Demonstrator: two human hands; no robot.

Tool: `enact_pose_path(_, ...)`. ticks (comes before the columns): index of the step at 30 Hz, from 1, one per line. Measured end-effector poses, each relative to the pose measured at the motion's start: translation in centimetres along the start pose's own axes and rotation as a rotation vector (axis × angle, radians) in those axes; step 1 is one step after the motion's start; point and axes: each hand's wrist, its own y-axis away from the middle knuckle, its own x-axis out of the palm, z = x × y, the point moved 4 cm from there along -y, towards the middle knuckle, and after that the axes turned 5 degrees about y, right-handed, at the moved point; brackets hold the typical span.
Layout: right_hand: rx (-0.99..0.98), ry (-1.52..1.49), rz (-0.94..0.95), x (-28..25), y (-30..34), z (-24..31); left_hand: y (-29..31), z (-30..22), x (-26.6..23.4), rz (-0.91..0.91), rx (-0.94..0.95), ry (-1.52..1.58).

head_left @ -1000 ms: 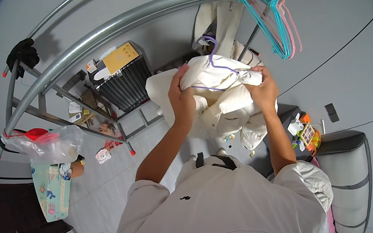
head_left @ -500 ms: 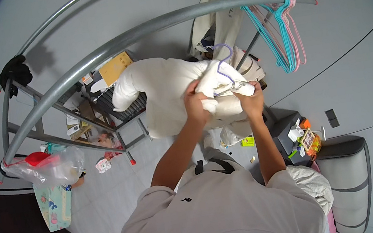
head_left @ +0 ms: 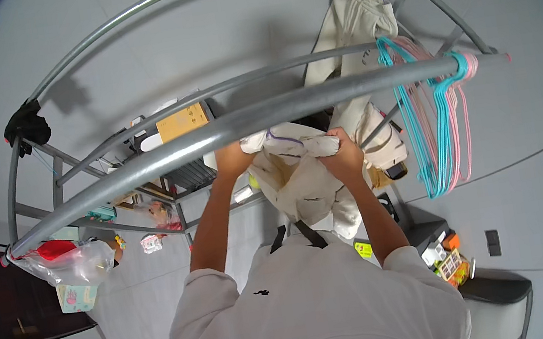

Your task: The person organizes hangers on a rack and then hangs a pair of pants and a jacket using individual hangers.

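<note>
A cream long-sleeved top (head_left: 300,193) hangs bunched between my two hands, below the front rail of a grey metal clothes rack (head_left: 243,121). My left hand (head_left: 233,160) grips its upper left side, just under the rail. On the other side, my right hand (head_left: 344,159) is closed on the bunched cloth. Part of a purple hanger (head_left: 285,141) shows at the top of the garment; the rest is hidden in the fabric. Cream trousers (head_left: 360,12) hang on the rack at the far right.
Blue and pink hangers (head_left: 444,129) hang from the rail's right end. A clear plastic bag (head_left: 81,261) is on the rack's left end and a black glove (head_left: 26,125) at far left. Boxes stand behind; a grey chair (head_left: 500,314) is at right.
The top has dropped and spread between my hands, and my left hand has moved left. The view has shifted, so the front rail appears lower and the hangers larger.
</note>
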Motion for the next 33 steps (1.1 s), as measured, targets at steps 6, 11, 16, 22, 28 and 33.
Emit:
enact_pose_path(6,-0.14,0.175,0.072,0.3,-6.0,-1.4,-4.6,3.7,1.8,-0.172,-0.038,0.21)
enact_pose_path(11,-0.261,0.095,0.193,-1.0,-10.3,0.2,-7.9,4.3,4.4,-0.338,-0.149,0.317)
enact_pose_path(16,-0.309,0.311,0.114,-0.1,-12.8,-1.6,-10.7,4.4,7.5,-0.132,-0.176,0.133)
enact_pose_path(22,-0.368,0.116,0.116,-1.7,-15.8,1.0,-13.4,7.7,11.8,-0.097,-0.298,-0.025)
enact_pose_path(28,-0.591,0.057,0.0,-4.4,-21.6,7.3,-20.4,8.2,8.4,-0.179,-0.272,0.096)
enact_pose_path(33,-0.695,0.322,0.003,0.0,-29.6,7.1,-23.9,6.1,2.3,-0.328,-0.287,0.141)
